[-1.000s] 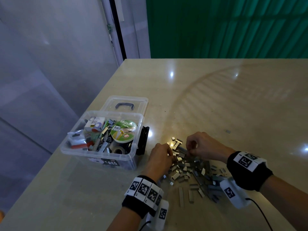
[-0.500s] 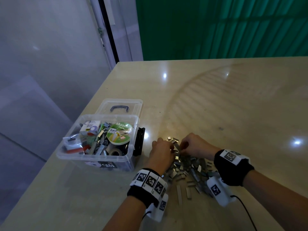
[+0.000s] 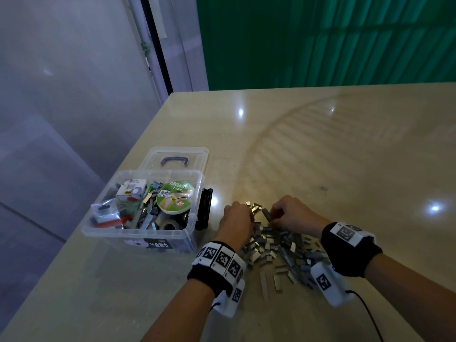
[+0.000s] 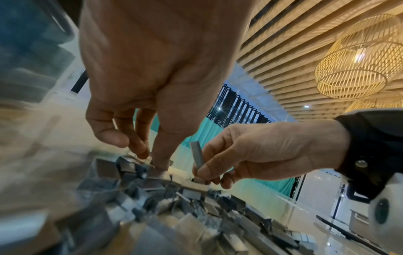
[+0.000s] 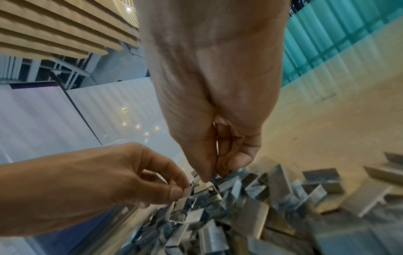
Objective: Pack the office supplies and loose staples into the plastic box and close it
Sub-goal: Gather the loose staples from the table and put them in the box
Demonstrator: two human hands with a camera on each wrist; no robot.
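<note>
The table point(image 3: 320, 149) carries the open plastic box point(image 3: 138, 233) near its left edge, with the clear lid point(image 3: 177, 154) folded back behind it. The box already holds a roll of masking tape point(image 3: 175, 200), small packets and staple strips.

The staple pile point(image 3: 276, 245) lies on the table just right of the box, between your wrists. The step in hand appears to be gathering loose staples; most of the pile is still unpacked.

Your left hand point(image 3: 238, 224) works the pile's near-left edge, thumb and fingertips point(image 4: 139, 148) curled down and pinching staples. Your right hand point(image 3: 294, 213) pinches a staple strip point(image 4: 197, 153) upright between thumb and forefinger, with more pieces under the other fingers.

Next, secure each pinch, lift, and carry left over the box rim. Clear the black latch point(image 3: 206, 208) on the near wall. Short fragments will likely slip from a loose grip. A few strips lie apart at the pile's near edge; one small piece point(image 3: 323, 188) lies well beyond it.
</note>
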